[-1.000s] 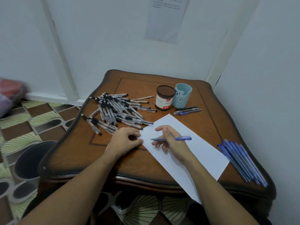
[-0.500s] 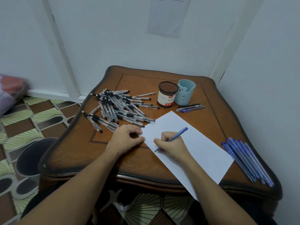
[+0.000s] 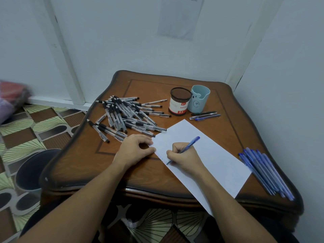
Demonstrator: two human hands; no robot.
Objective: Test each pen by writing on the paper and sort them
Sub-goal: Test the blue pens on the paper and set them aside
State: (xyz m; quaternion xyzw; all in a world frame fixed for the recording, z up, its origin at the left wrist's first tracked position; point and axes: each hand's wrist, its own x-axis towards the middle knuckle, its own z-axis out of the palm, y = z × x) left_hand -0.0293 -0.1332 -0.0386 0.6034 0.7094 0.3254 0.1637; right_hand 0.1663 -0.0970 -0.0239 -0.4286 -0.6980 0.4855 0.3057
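A white sheet of paper lies slanted across the brown wooden table. My right hand grips a blue pen with its tip down on the paper's left edge, beside a row of small blue marks. My left hand rests on the table with thumb and fingers at the paper's left corner, pressing it down. A pile of several black-grip clear pens lies at the table's back left. Several blue pens lie in a row at the right edge.
A mesh pen cup with a red-and-white label and a light blue bear cup stand at the back. Three pens lie in front of them. A dark bin sits on the patterned floor to the left. Walls close in behind and right.
My right hand turned the blue pen from lying level above the paper to a writing grip and brought its tip down onto the paper's left edge. The left hand stayed put.
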